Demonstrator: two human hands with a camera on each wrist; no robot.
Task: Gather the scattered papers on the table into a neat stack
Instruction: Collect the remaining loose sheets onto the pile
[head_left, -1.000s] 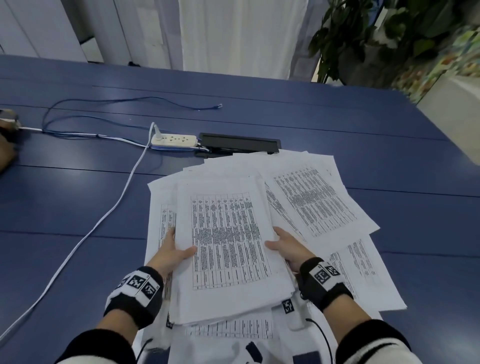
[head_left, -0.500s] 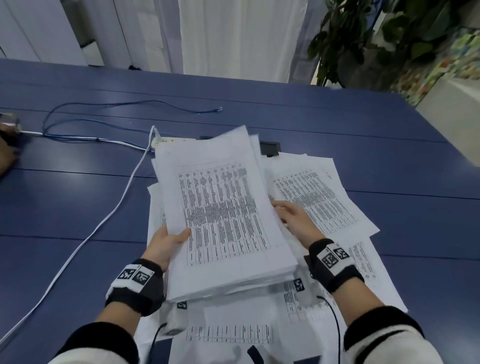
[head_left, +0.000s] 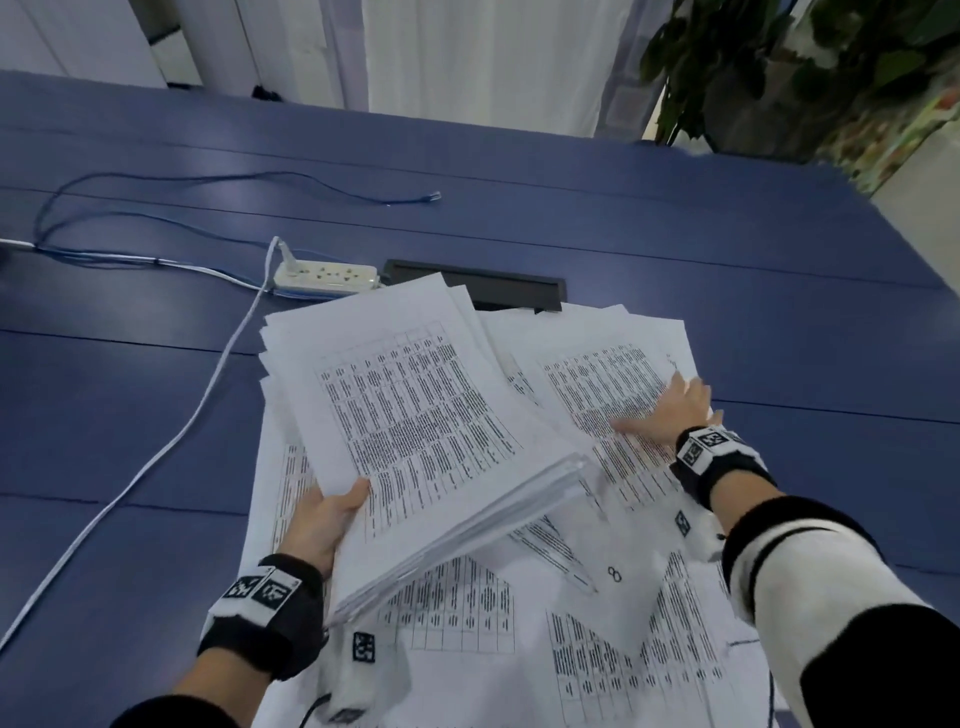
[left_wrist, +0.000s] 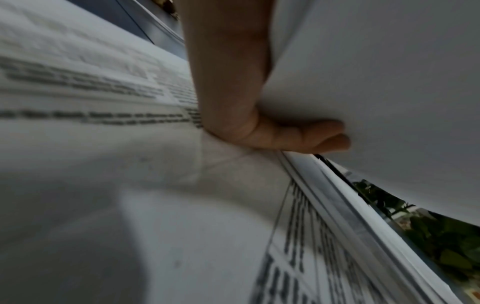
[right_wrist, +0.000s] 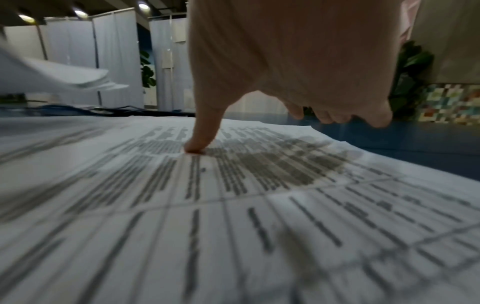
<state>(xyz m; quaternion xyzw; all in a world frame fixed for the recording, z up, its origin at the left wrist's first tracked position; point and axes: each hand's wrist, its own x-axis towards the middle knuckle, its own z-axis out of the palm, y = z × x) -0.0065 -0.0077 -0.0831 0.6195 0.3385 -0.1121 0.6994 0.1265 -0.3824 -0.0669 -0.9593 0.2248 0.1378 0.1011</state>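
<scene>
A thick stack of printed papers (head_left: 410, 410) is held tilted above the table by my left hand (head_left: 327, 519), thumb on top at its near left corner. Seen from the left wrist, the fingers (left_wrist: 298, 133) curl under the stack's underside (left_wrist: 389, 82). More loose sheets (head_left: 597, 649) lie spread flat on the blue table (head_left: 130, 415) beneath and to the right. My right hand (head_left: 670, 415) lies flat, fingers spread, on one sheet (head_left: 613, 374) at the right; its thumb tip (right_wrist: 194, 148) presses the print while the other fingers reach the sheet's far edge.
A white power strip (head_left: 327, 275) with a white cable (head_left: 171, 447) sits just beyond the papers, beside a black cable hatch (head_left: 498, 286). A thin blue cable (head_left: 234, 182) loops at the far left. Plants (head_left: 779, 67) stand beyond the table's far right corner.
My left hand has lifted the stack off the pile and tilted it. My right hand has let go of the stack and moved right onto a loose sheet.
</scene>
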